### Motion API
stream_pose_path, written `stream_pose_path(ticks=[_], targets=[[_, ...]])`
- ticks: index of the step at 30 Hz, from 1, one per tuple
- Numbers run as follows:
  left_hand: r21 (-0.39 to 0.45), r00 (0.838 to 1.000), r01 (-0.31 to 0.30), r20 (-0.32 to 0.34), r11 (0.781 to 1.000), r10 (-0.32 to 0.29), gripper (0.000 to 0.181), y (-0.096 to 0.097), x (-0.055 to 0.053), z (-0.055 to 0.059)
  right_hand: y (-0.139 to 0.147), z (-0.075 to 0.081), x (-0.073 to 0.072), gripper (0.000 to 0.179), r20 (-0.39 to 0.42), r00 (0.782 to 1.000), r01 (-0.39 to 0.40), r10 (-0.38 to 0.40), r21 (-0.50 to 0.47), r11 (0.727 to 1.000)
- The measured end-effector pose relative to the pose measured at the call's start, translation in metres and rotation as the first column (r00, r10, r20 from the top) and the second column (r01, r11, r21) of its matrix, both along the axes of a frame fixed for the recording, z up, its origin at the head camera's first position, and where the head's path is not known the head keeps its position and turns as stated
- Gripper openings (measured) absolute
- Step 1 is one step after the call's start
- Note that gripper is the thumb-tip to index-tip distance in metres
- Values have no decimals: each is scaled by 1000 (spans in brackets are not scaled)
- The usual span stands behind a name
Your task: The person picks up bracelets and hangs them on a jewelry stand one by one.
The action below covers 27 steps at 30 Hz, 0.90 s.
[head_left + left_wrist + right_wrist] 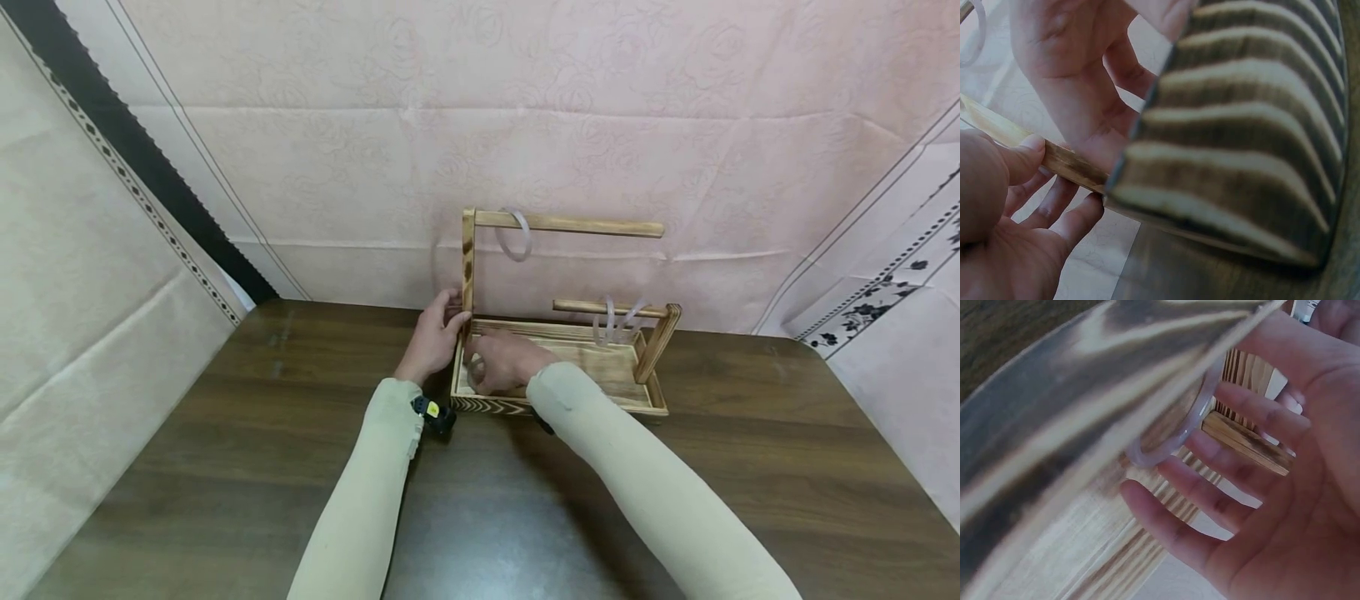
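Note:
A wooden jewelry rack (pixel 569 223) stands near the table's back edge, with a long upper bar, a short lower bar and a tray base. At its left end, my left hand (pixel 431 337) pinches the upright post (pixel 1063 162) between thumb and fingers. My right hand (pixel 510 361) reaches into the left part of the tray (pixel 491 406). Its curled fingers (pixel 1188 487) hold a translucent pale bangle (pixel 1192 425) there; the tray's rim hides the thumb tip in the right wrist view.
One pale bangle (pixel 528 243) hangs from the upper bar near the post. More bangles (pixel 610 321) hang on the short lower bar at right. Patterned pale cloth (pixel 337 167) rises behind the dark wooden table (pixel 225 442).

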State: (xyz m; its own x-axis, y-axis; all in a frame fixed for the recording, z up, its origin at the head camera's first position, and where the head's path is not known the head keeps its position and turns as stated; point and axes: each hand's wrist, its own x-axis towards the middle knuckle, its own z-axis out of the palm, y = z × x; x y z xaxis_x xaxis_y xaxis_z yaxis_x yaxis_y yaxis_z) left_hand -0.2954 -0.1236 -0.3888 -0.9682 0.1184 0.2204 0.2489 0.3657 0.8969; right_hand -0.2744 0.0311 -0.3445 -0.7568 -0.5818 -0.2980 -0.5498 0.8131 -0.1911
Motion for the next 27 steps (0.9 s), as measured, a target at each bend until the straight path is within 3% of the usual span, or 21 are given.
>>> stream_pose_path(ticks=[8,27], targets=[[-7,1000,0,7,1000,0,34,0,0,-1,3,4,1,38,10,1000,-23,23,17,1000],[4,1000,5,-5,1000,-5,35,0,2,0,7,-3,-2,48,-32,999,-28,27,-11,1000]])
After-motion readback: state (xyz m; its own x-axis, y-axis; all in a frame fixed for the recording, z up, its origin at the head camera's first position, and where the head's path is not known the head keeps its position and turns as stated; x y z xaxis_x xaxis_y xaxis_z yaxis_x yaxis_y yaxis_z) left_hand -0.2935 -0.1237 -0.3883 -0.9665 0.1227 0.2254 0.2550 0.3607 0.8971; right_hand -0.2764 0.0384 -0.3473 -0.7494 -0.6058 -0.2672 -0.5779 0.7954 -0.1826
